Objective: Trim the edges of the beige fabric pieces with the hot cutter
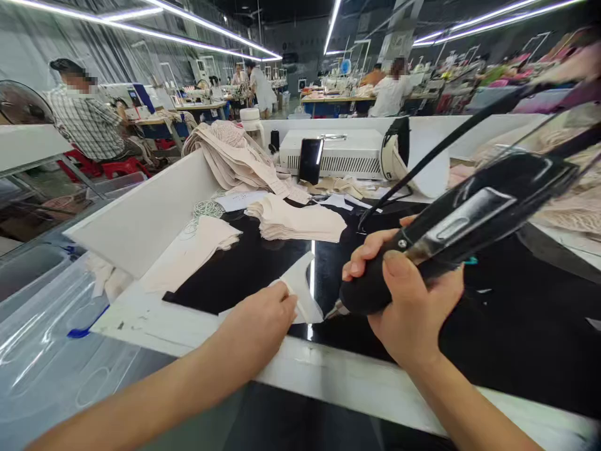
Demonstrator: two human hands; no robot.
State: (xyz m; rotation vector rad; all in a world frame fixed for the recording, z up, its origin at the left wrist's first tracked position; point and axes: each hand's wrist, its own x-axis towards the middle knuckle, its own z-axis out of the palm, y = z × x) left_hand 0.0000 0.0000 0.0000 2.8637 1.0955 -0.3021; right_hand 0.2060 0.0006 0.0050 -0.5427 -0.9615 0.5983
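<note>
Well off to the left of the left fingers, a clear plastic bin [42, 341] sits beside the tabletop [154, 322], and farther back someone in a checked shirt [87, 122] is seated. Nearer those fingers, just beyond them on the left, lies a small stack of cream pieces [200, 247], with a tangle of pale thread [205, 212] behind it and a big heap of cream fabric [230, 153] farther away.

The left hand [260, 319] has its fingers pinched narrow on the near left part of a cream cloth piece [299, 285], which lies over a black sheet [498, 319]. Straight beyond these fingers is a larger cream stack [300, 219], then a phone [310, 160] propped upright before a white vented box [350, 153].

To the right, the right hand [413, 300] has its fingers wrapped around a thick black tool [455, 219]. Its metal tip [337, 309] points down and left at the cloth's right corner; I can't tell whether they touch.
</note>
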